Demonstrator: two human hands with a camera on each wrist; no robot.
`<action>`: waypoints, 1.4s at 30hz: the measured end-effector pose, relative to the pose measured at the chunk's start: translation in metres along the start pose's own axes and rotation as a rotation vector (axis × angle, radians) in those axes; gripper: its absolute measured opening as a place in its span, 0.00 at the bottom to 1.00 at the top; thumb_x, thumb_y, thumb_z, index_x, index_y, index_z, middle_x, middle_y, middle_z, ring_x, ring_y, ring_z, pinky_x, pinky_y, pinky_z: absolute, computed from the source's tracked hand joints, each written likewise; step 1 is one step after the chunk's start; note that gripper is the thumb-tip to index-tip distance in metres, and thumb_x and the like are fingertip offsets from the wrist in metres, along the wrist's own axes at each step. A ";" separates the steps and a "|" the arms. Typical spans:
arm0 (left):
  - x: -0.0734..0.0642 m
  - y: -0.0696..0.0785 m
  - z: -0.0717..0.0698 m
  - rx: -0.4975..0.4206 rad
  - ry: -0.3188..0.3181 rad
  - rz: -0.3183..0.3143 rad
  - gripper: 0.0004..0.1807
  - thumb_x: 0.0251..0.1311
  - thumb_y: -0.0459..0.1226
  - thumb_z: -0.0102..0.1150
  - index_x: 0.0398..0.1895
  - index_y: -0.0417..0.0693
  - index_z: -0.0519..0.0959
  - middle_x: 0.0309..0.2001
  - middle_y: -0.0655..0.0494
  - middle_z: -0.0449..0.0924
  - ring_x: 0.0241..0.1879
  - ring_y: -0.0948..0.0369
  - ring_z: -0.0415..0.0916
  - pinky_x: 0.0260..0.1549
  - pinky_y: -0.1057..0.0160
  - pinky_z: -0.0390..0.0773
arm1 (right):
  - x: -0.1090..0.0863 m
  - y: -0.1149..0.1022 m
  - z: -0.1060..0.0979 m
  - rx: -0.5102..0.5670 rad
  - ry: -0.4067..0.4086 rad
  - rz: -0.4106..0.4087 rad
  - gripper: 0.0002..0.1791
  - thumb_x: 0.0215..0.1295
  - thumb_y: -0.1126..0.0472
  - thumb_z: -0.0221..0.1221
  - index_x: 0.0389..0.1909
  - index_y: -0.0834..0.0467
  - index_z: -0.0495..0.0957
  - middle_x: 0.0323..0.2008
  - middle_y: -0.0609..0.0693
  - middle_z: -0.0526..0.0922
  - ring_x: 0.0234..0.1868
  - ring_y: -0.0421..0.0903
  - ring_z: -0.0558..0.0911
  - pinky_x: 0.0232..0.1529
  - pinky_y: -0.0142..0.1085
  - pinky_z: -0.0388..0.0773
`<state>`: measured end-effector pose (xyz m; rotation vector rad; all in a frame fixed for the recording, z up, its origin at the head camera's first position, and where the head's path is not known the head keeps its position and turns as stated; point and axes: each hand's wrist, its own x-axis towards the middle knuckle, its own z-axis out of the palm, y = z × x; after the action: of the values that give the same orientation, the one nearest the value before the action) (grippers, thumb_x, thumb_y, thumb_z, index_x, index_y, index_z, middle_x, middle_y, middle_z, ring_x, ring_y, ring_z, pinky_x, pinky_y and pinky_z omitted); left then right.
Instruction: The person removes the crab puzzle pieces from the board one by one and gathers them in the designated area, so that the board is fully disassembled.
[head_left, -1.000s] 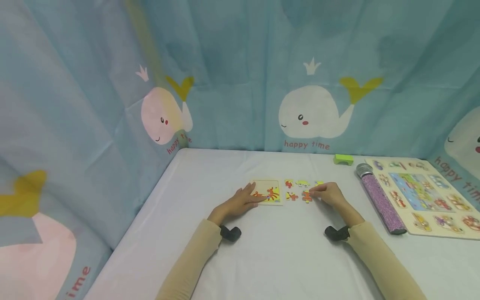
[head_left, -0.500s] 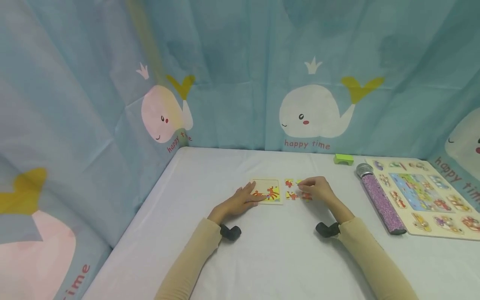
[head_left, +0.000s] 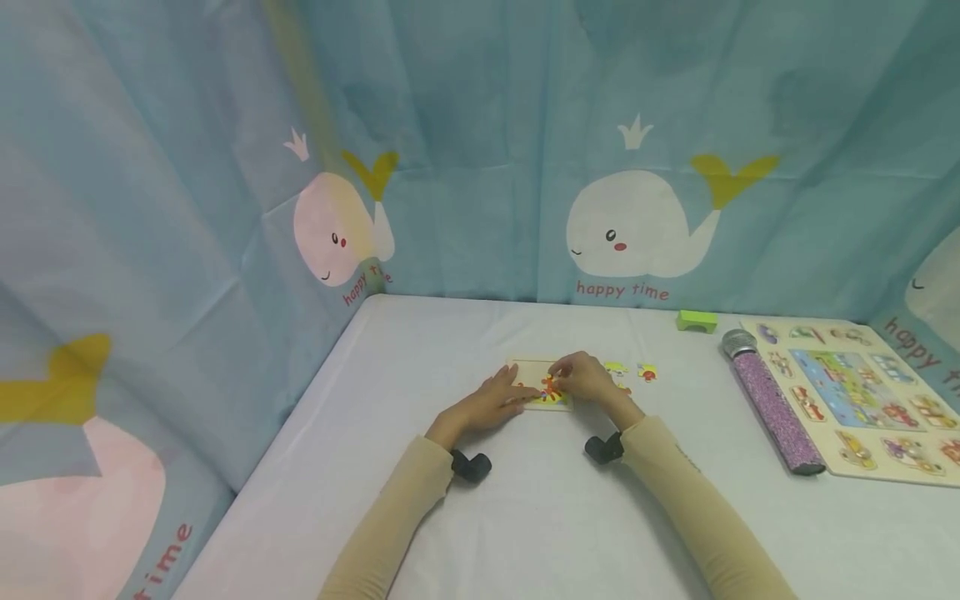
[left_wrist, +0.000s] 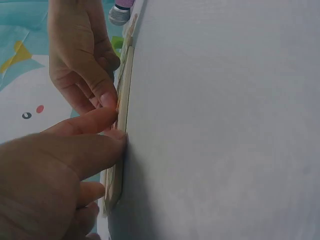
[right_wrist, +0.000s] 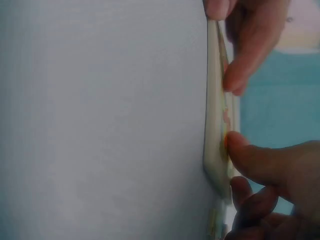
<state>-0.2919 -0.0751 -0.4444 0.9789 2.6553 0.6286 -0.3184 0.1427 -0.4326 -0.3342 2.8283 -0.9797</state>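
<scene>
A small square puzzle board (head_left: 531, 367) lies on the white table, with red and yellow giraffe-like pieces in its lower part. My left hand (head_left: 489, 403) rests on its left side, index finger stretched over the pieces; in the left wrist view the thumb touches the near edge. My right hand (head_left: 588, 382) is over the board's right half, thumb and fingertips pinching a puzzle piece mostly hidden by them; its orange edge shows in the left wrist view. Right of this hand lie a yellow-green puzzle piece (head_left: 615, 367) and a red-and-yellow puzzle piece (head_left: 647, 372). Other pieces are partly covered.
A purple glitter microphone (head_left: 776, 408) lies to the right, beside a large wooden peg puzzle (head_left: 825, 454). Behind them sits a green arch block (head_left: 697, 322). A blue whale-print curtain (head_left: 465, 225) encloses the table at the back and sides.
My right hand has moved left from the loose pieces to the puzzle board, its fingertips now near those of the left hand. My left hand stays on the board.
</scene>
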 end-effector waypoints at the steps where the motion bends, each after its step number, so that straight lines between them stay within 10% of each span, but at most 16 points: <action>1: 0.000 0.001 0.000 -0.005 0.006 -0.001 0.20 0.68 0.41 0.43 0.63 0.61 0.68 0.72 0.39 0.40 0.72 0.45 0.32 0.68 0.43 0.40 | 0.000 0.001 0.001 -0.001 -0.004 -0.011 0.12 0.54 0.64 0.63 0.41 0.59 0.82 0.33 0.53 0.81 0.31 0.45 0.75 0.32 0.34 0.70; 16: 0.016 0.006 0.012 0.024 -0.009 0.102 0.21 0.69 0.41 0.43 0.64 0.63 0.66 0.71 0.38 0.41 0.72 0.44 0.34 0.66 0.40 0.42 | -0.004 0.009 0.001 -0.015 0.036 -0.131 0.12 0.51 0.66 0.63 0.39 0.60 0.79 0.40 0.60 0.81 0.45 0.56 0.77 0.48 0.50 0.72; 28: 0.017 0.006 0.013 0.034 -0.031 0.065 0.21 0.69 0.43 0.41 0.64 0.66 0.66 0.73 0.42 0.38 0.73 0.47 0.33 0.68 0.45 0.40 | -0.002 0.026 -0.012 0.252 0.023 0.119 0.10 0.61 0.58 0.59 0.41 0.57 0.82 0.39 0.56 0.82 0.13 0.40 0.66 0.15 0.30 0.66; 42: 0.015 0.009 0.007 0.058 -0.018 0.050 0.20 0.69 0.41 0.42 0.63 0.62 0.67 0.72 0.40 0.40 0.72 0.46 0.34 0.68 0.45 0.43 | -0.022 0.059 -0.050 0.260 0.032 0.200 0.19 0.60 0.51 0.60 0.47 0.59 0.79 0.52 0.59 0.78 0.54 0.54 0.74 0.52 0.45 0.71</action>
<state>-0.2953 -0.0574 -0.4480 1.0644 2.6548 0.5526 -0.3164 0.2229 -0.4294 -0.0064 2.6509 -1.2946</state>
